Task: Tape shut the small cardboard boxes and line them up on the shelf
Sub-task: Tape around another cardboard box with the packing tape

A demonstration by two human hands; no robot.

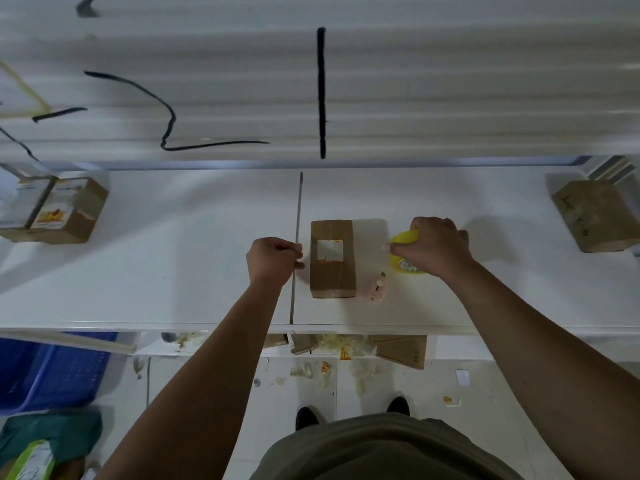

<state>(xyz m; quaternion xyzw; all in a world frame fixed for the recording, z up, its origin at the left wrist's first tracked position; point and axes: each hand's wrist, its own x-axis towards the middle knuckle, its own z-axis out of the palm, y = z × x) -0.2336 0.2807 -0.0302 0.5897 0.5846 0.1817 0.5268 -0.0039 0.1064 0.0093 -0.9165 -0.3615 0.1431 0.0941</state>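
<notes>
Though smooth, rectangular cardboard box [332, 271]

Cutter [376, 288] tight by box [332, 258].

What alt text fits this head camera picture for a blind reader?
Seen from above, a person's right hand grips a yellow tape roll right of a small cardboard box on a white shelf; the left hand, fingers pinched, is at its left. A pink cutter lies beside the box.
</notes>
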